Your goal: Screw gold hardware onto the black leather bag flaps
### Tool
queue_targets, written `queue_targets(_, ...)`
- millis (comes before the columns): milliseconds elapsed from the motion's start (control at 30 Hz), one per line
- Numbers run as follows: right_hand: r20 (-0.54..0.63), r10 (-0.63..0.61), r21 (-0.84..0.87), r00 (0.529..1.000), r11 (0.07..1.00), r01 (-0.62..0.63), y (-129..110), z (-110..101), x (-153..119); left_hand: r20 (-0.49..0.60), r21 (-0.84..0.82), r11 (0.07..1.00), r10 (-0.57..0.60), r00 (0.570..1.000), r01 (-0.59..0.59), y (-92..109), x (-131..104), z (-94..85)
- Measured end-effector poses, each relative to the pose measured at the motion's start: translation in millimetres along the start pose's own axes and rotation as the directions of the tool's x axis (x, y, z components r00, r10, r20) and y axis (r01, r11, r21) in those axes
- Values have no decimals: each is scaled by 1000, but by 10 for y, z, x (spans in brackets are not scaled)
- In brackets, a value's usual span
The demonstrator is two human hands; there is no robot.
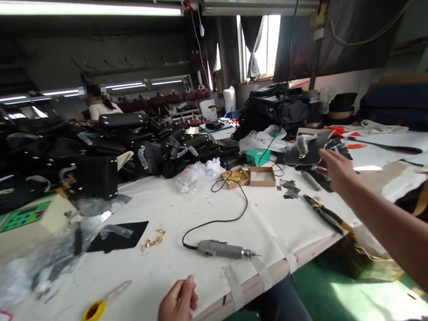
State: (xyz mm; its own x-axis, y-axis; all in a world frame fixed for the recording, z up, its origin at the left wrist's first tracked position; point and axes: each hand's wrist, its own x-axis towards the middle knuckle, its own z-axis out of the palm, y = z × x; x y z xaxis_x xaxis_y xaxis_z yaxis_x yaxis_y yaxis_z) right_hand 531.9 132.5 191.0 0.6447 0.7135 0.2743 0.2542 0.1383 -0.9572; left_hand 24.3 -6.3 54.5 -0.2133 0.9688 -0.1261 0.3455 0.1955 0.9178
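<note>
My left hand (175, 312) is over the front edge of the table, its fingers curled in and the thumb pressed to them; whatever may be inside is hidden. A grey electric screwdriver (222, 249) with a black cord lies just beyond it. My right hand (338, 169) reaches far out to the right, fingers bent down by a dark red piece that I cannot make out clearly. Pliers with black and yellow handles (327, 213) lie on the near side of that hand. Black leather-like pieces (310, 147) lie behind it.
Small open cardboard boxes stand mid-table, one with gold-coloured hardware (236, 176). Gold pieces (154, 239), yellow-handled scissors (95, 311) and a black panel (119, 236) lie to the left. Black bags (96, 171) are piled behind, with a person beyond them. Crumpled plastic (200, 175) lies centrally.
</note>
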Motion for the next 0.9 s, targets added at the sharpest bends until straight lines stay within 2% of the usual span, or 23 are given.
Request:
queue_targets(33, -20, 48, 17, 999, 999, -48, 58, 54, 103, -17, 1, 1000, 5, 1000, -5, -22, 21, 2)
queue_targets(100, 17, 111, 31, 994, 993, -111, 233, 225, 21, -68, -24, 999, 21, 998, -22, -64, 35, 6)
queue_targets(167, 208, 143, 11, 968, 989, -148, 440, 437, -329, -96, -74, 996, 33, 995, -40, -107, 31, 15)
queue_targets(233, 446, 148, -53, 883, 989, -139, 583, 648, -761, -92, -124, 991, 31, 995, -42, -150, 27, 29)
queue_targets(267, 550, 143, -86, 823, 990, -115, 604, 752, -961, -92, -147, 988, 26, 995, -39, -171, 27, 36)
queue_targets(333, 712, 123, -153, 691, 988, -18, 526, 974, -1284, -98, -180, 983, 18, 995, -36, -207, 22, 48)
queue_targets(400, 808, 93, -194, 581, 974, 114, 328, 1230, -1510, -97, -197, 980, 19, 995, -38, -229, 5, 53)
queue_targets(533, 918, 47, -186, 394, 928, 322, -110, 1868, -1846, -68, -207, 978, 14, 998, -28, -223, -58, 32)
queue_targets(600, 954, 10, -127, 299, 919, 374, -222, 2241, -2028, -61, -203, 979, 1, 998, -13, -214, -85, 12)
queue_targets(667, 975, -12, -83, 221, 905, 417, -235, 2621, -2218, -55, -188, 982, -11, 998, 1, -214, -103, -2)
queue_targets(833, 992, -5, -77, 125, 764, 640, -63, 3457, -2583, -32, -198, 980, -32, 999, 25, -220, -129, -15)
queue_targets(900, 994, -27, -51, 107, 747, 663, -54, 3782, -2679, -19, -180, 983, -42, 999, 37, -209, -132, -24)
